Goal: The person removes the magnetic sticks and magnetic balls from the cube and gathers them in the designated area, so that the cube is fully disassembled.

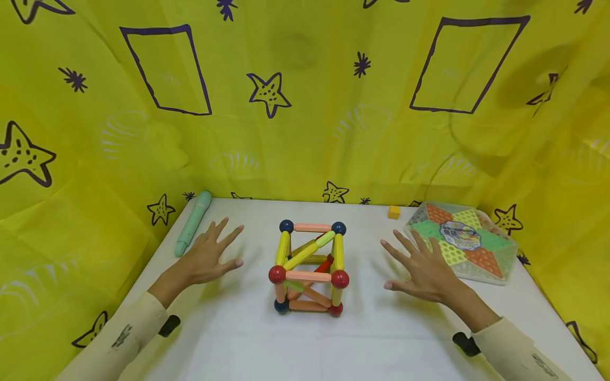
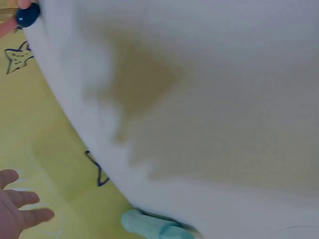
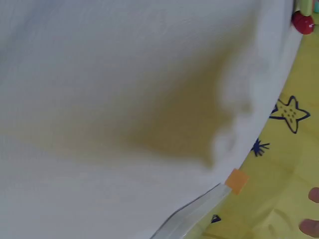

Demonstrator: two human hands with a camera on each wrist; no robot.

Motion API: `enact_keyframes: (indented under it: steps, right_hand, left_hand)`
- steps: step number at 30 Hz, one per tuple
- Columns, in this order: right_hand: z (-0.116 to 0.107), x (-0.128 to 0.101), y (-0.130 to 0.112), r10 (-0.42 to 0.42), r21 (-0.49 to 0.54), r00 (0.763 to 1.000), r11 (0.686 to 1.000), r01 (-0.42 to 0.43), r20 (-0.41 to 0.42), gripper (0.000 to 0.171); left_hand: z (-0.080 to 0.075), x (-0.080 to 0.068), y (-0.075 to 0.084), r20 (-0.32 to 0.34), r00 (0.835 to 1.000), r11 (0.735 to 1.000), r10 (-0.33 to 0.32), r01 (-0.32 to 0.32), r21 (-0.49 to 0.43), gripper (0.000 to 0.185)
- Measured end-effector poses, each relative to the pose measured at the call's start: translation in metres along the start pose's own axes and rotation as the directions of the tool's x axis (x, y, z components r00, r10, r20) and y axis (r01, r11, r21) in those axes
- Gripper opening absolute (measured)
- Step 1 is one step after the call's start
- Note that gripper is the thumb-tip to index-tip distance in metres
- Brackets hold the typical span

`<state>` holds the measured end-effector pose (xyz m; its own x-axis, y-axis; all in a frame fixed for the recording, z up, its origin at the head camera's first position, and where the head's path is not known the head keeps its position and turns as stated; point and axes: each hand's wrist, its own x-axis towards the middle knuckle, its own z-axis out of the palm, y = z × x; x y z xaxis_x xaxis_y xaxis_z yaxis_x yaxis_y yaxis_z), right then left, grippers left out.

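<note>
Blurred white table, straight fingers of the left hand low left, a mint pen at the edge.

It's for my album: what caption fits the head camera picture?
Two open hands, left and right, hover beside a stick-and-ball cube.

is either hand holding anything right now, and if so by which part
Nothing is held. The left hand and right hand are open, fingers spread, on either side of the rod-and-ball cube and apart from it.
</note>
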<state>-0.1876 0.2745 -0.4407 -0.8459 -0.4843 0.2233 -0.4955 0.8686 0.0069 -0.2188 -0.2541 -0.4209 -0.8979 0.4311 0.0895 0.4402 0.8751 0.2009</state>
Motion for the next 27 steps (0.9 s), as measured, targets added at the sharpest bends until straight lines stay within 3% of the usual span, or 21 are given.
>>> enact_keyframes:
  steps: [7, 15, 21, 27]
  right_hand:
    - [-0.014, 0.0, -0.015, -0.018, 0.126, 0.997, 0.992, 0.027, -0.072, 0.087]
    - [-0.035, 0.003, -0.05, 0.038, 0.357, 0.999, 0.934, -0.031, -0.012, 0.069]
    - [-0.041, 0.005, -0.07, 0.05, 0.484, 0.998, 0.874, -0.032, -0.025, 0.057]
    - [-0.042, 0.004, -0.083, 0.006, 0.585, 0.998, 0.811, 0.032, -0.063, 0.048]
  left_hand:
    - [-0.021, -0.004, 0.033, -0.058, 0.993, 0.984, 0.099, -0.107, -0.141, 0.074]
    - [-0.027, -0.004, 0.081, -0.084, 0.966, 0.911, 0.244, -0.258, -0.323, 0.068]
    - [-0.027, -0.002, 0.109, -0.059, 0.958, 0.912, 0.281, -0.285, -0.295, 0.069]
    - [-0.023, 0.0, 0.123, -0.035, 0.945, 0.916, 0.324, -0.323, -0.238, 0.064]
